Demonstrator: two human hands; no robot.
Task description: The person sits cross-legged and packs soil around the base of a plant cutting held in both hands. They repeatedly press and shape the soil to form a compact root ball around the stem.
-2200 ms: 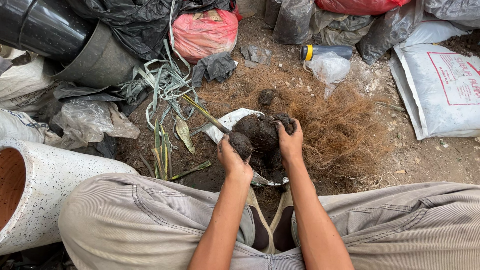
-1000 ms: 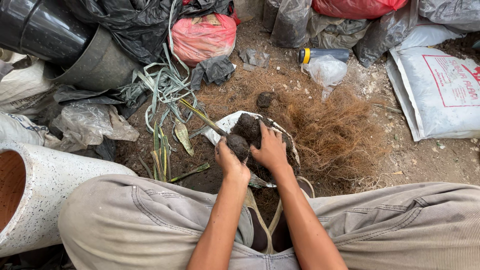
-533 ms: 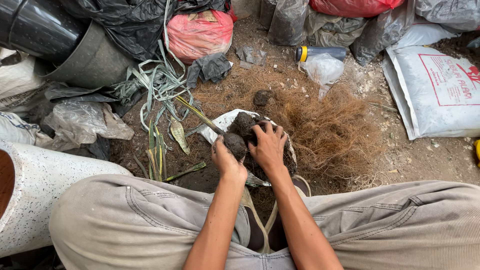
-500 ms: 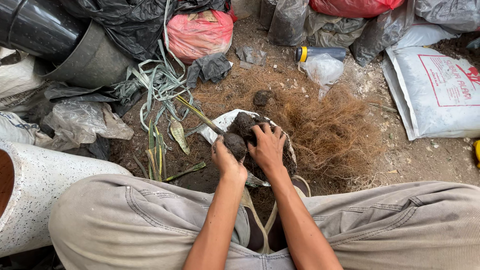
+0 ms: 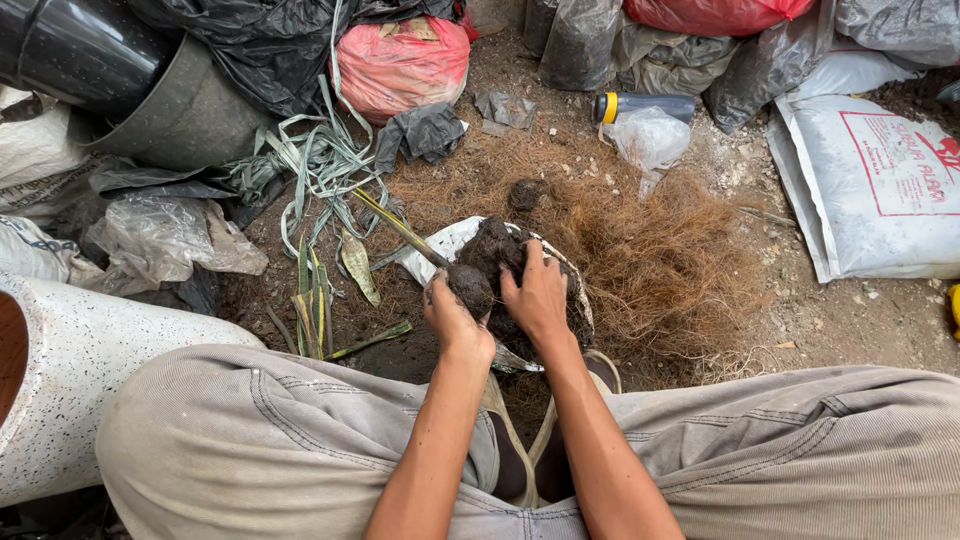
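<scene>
Two hands | left hand [image 5: 455, 318] fingers curled round soil clump [image 5: 470, 288] | right hand [image 5: 537, 297] fingers spread over soil mound [image 5: 492, 245]

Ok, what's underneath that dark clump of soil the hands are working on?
A white plastic sheet shows under the soil clump, its edge poking out at the left. Hands and soil hide the rest.

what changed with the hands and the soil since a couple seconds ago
The right hand moved from the far right edge of the dark soil mass inward and now lies flat on top of it. The left hand kept its grip on the soil clump. White plastic sheet and fibre pile stayed put.
</scene>
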